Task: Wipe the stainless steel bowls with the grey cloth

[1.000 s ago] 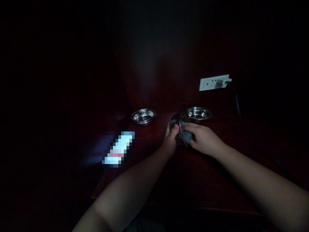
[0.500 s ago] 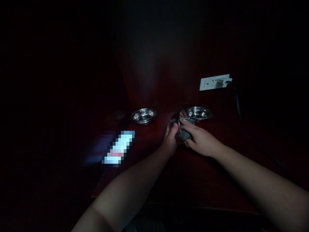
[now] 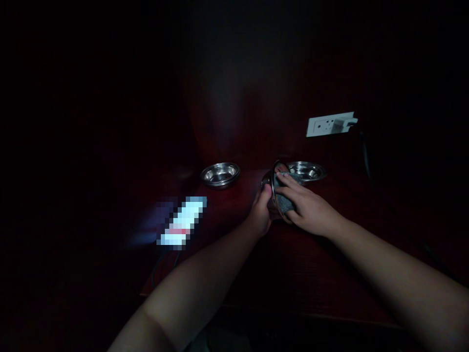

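Note:
My left hand [image 3: 261, 212] grips a shiny metal bowl [image 3: 276, 168] from its outer side, thumb near the rim. The bowl is tipped on edge, its opening turned toward the right. Inside it, my right hand [image 3: 308, 208] presses a grey-green textured cloth [image 3: 284, 201] against the metal, fingers lying over the fabric. Part of the cloth shows between those fingers, and the rest is hidden by the hand.
Stacked metal bowls [image 3: 220, 175] stand at the left back of the dark red table [image 3: 293, 283], and another metal bowl [image 3: 307, 171] sits behind my right hand. A lit phone [image 3: 183, 222] with a cable lies left. A wall socket [image 3: 331, 124] holds a plugged-in charger.
My right hand's fingers have moved with the cloth around the bowl's inside, now spread more over it. The left hand keeps its grip on the bowl. The view has shifted slightly.

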`<state>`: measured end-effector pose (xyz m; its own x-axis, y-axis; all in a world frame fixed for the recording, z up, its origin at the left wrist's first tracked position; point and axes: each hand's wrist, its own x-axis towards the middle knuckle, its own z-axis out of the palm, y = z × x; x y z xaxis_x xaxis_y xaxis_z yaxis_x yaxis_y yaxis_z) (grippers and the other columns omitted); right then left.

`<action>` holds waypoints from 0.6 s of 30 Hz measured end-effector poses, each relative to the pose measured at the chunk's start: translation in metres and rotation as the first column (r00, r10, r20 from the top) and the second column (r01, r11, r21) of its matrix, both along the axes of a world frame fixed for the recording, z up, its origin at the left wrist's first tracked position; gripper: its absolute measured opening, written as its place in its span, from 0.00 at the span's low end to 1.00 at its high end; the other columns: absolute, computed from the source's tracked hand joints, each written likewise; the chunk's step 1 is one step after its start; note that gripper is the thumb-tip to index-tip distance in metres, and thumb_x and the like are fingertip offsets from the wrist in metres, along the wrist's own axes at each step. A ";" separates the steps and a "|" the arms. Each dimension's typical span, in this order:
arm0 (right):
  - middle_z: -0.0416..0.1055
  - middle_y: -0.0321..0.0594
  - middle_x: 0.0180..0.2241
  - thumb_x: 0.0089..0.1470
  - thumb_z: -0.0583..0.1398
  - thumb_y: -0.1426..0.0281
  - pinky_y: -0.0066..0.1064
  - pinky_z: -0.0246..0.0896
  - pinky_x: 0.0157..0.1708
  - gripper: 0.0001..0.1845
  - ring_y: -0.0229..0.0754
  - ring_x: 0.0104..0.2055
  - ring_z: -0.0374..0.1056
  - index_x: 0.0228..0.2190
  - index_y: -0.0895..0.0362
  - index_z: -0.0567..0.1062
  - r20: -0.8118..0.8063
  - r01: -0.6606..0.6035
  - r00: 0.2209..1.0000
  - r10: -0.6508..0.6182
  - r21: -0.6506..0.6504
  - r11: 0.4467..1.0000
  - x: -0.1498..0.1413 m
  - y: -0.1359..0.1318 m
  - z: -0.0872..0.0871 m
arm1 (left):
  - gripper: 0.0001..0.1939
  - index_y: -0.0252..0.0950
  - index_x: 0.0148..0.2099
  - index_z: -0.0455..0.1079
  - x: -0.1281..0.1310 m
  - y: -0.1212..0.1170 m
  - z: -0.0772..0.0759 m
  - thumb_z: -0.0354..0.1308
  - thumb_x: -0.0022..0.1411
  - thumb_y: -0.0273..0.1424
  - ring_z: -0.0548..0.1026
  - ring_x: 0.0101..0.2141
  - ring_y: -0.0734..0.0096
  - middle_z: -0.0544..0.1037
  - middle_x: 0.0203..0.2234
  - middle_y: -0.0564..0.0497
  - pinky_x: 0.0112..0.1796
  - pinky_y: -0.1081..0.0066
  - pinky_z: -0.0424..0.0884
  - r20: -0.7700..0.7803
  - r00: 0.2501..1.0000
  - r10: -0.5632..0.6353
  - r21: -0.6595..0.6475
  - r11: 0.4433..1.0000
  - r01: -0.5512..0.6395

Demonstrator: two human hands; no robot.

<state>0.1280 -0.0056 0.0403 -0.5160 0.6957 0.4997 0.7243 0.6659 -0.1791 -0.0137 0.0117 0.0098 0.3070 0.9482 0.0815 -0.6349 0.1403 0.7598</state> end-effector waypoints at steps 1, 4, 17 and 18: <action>0.45 0.52 0.67 0.45 0.56 0.76 0.49 0.48 0.63 0.30 0.54 0.68 0.41 0.53 0.61 0.67 -0.004 -0.001 1.000 0.001 0.001 1.000 0.000 -0.001 0.001 | 0.32 0.41 0.58 0.65 0.000 0.000 0.000 0.54 0.56 0.53 0.78 0.41 0.57 0.79 0.43 0.44 0.44 0.57 0.72 -0.008 1.000 0.002 0.024 1.000 -0.002; 0.47 0.52 0.66 0.45 0.56 0.77 0.47 0.50 0.63 0.30 0.54 0.68 0.44 0.52 0.61 0.68 -0.027 -0.020 0.999 0.020 0.004 1.000 0.000 -0.003 0.004 | 0.32 0.40 0.57 0.66 -0.001 0.001 -0.001 0.51 0.58 0.53 0.78 0.40 0.57 0.79 0.42 0.44 0.43 0.56 0.73 -0.029 0.999 -0.018 0.065 0.998 0.020; 0.65 0.44 0.43 0.38 0.56 0.81 0.41 0.65 0.46 0.21 0.49 0.46 0.66 0.38 0.54 0.69 -0.178 -0.125 0.977 0.117 -0.037 0.991 0.004 -0.001 0.006 | 0.34 0.36 0.50 0.70 -0.001 0.001 -0.004 0.46 0.57 0.58 0.72 0.50 0.48 0.78 0.43 0.41 0.48 0.50 0.69 -0.045 0.986 -0.163 -0.049 0.986 0.161; 0.66 0.43 0.41 0.38 0.56 0.80 0.41 0.65 0.45 0.20 0.49 0.44 0.66 0.37 0.54 0.68 -0.177 -0.120 0.978 0.111 -0.042 0.992 0.004 -0.001 0.005 | 0.34 0.36 0.50 0.70 -0.001 0.001 -0.005 0.46 0.56 0.58 0.72 0.50 0.48 0.78 0.43 0.40 0.48 0.50 0.68 -0.045 0.987 -0.157 -0.051 0.987 0.154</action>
<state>0.1321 -0.0067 0.0457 -0.5031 0.6637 0.5535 0.5976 0.7298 -0.3320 -0.0145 0.0127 0.0053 0.4536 0.8910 0.0196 -0.5652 0.2706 0.7793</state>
